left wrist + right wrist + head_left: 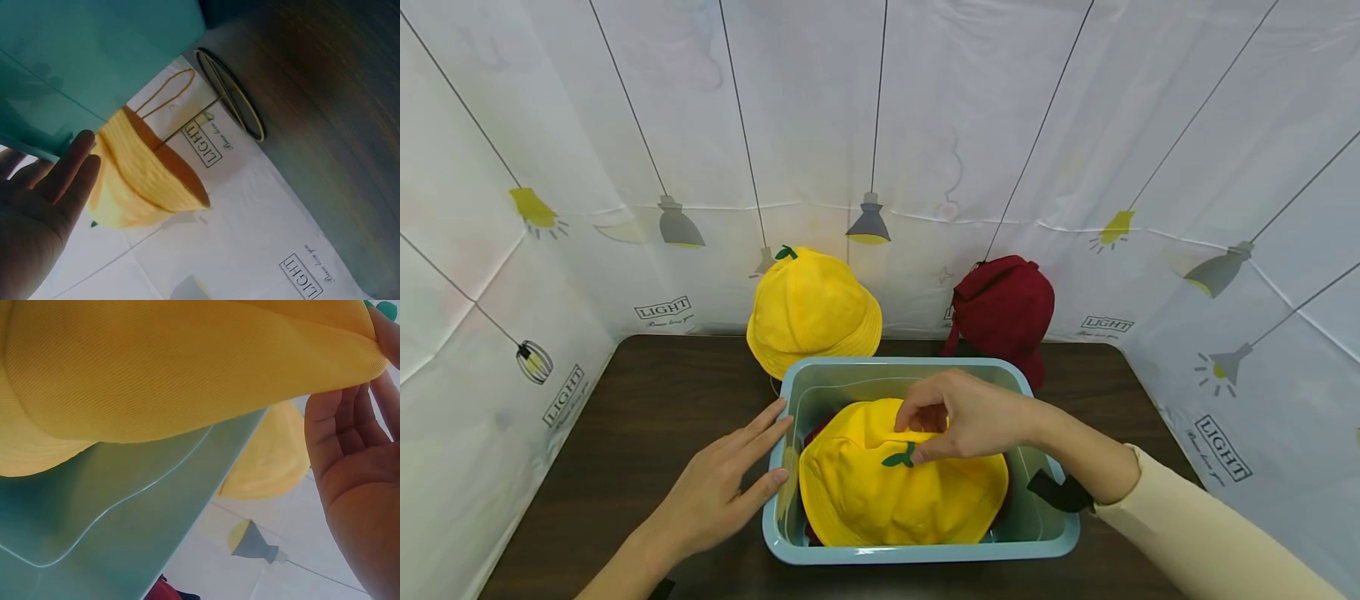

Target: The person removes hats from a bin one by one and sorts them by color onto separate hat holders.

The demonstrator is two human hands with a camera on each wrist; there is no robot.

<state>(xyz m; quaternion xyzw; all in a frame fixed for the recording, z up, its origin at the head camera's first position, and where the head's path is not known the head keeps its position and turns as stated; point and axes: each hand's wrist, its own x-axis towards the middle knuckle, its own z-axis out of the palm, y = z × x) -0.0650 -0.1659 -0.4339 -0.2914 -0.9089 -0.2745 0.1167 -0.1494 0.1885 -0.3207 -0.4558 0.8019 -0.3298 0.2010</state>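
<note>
Pinching the crown of the yellow hat (pixel 887 500) between thumb and fingers beside its green leaf (pixel 898 459), your right hand (pixel 973 417) has cloth bunched in a nearly closed grip. That hat lies inside the blue-green bin (pixel 925 555), its brim spread across most of the inside, with dark red fabric (pixel 810 537) peeking out beneath it at the left. Your left hand (pixel 722 483) grips nothing: its fingers are extended and spread, tips touching the bin's left rim. Behind the bin, a second yellow hat (pixel 812 308) sits on a stand with a ring-shaped base (pixel 223 97), and a dark red cap (pixel 1006 308) is to the right of it. Under everything you have a dark wood-grain table (pixel 647 417), enclosed by white sheets (pixel 805 125) printed with hanging lamps and the word LIGHT.
</note>
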